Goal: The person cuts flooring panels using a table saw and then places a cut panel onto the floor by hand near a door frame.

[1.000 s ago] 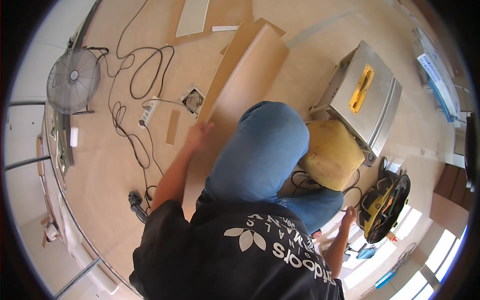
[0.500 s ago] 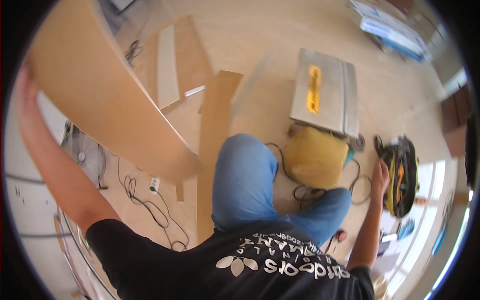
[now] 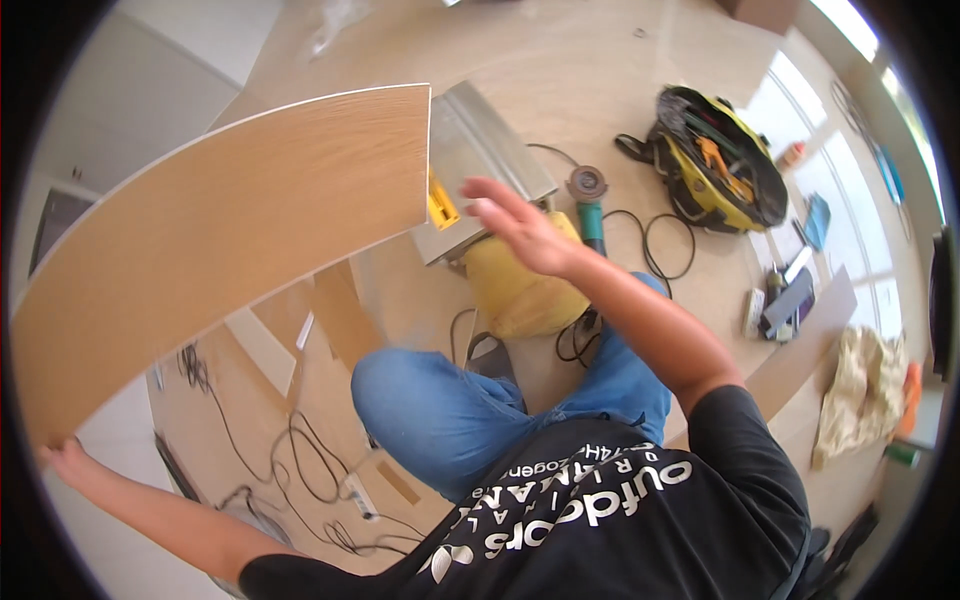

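Note:
My left hand [image 3: 62,455] is closed on the near-left edge of a long wood-grain panel [image 3: 240,205] with pale edges. The panel stretches up and across to the right, and its far end overhangs a low machine with a grey metal top [image 3: 478,135] and a yellow body [image 3: 525,285]. Just right of that end, my right hand [image 3: 520,228] hovers over the machine, open, its fingers stretched toward the panel without touching it. A yellow label [image 3: 441,203] on the metal top is partly hidden by the panel.
A green angle grinder [image 3: 591,215] lies beside the machine. Farther right sits a yellow-and-black tool bag [image 3: 715,165]. Black cables [image 3: 300,450] coil on the floor at left, near board offcuts [image 3: 265,345]. A cream cloth [image 3: 860,385] lies at far right.
The panel has swung from slanting down beside my knee to reaching across the machine. My right hand has moved from beside the tool bag to near the panel's end. The view has turned.

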A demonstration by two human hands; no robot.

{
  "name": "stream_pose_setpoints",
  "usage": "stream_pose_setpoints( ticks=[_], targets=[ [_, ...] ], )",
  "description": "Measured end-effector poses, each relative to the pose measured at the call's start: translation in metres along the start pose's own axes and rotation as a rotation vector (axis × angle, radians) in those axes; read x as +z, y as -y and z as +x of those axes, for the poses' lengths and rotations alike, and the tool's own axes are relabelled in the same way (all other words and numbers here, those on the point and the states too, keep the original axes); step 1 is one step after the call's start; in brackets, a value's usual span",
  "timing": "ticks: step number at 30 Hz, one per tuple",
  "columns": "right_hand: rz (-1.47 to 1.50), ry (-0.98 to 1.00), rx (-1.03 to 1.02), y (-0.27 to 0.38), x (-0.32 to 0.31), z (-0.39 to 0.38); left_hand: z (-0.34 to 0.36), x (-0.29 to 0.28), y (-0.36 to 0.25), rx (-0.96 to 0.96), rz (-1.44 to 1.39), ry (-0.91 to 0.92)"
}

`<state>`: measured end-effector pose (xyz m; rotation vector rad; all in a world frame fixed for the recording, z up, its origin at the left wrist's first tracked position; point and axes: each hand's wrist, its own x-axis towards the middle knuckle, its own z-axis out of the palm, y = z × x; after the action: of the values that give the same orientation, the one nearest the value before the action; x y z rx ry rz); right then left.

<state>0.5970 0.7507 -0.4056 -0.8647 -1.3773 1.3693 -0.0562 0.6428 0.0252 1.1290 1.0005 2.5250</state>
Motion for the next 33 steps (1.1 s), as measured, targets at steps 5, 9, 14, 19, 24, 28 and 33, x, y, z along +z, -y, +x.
stream_pose_setpoints(
  ticks=[5,9,14,19,24,28,33],
  targets=[
    [-0.029,-0.319,-0.045,0.009,0.010,0.017,-0.020,-0.035,0.087,-0.158,0.075,-0.260],
    [-0.054,-0.540,-0.002,-0.028,-0.062,-0.004,-0.112,-0.006,0.132,-0.254,0.057,-0.164],
    [-0.007,-0.653,0.144,0.019,-0.173,-0.003,-0.108,-0.063,0.205,-0.308,0.038,-0.148],
    [0.407,-0.692,-0.046,0.052,-0.288,0.026,-0.178,-0.033,0.330,-0.601,-0.223,-0.177],
    [0.560,-0.545,-0.303,0.033,-0.201,0.126,-0.257,0.057,0.439,-0.916,-0.681,0.089],
    [0.621,-0.664,-0.049,-0.022,-0.124,0.224,-0.305,0.116,0.508,-1.134,-0.579,0.179],
    [0.643,-0.846,0.127,-0.122,-0.194,0.274,-0.345,0.134,0.609,-1.284,-0.345,0.146]
  ],
)
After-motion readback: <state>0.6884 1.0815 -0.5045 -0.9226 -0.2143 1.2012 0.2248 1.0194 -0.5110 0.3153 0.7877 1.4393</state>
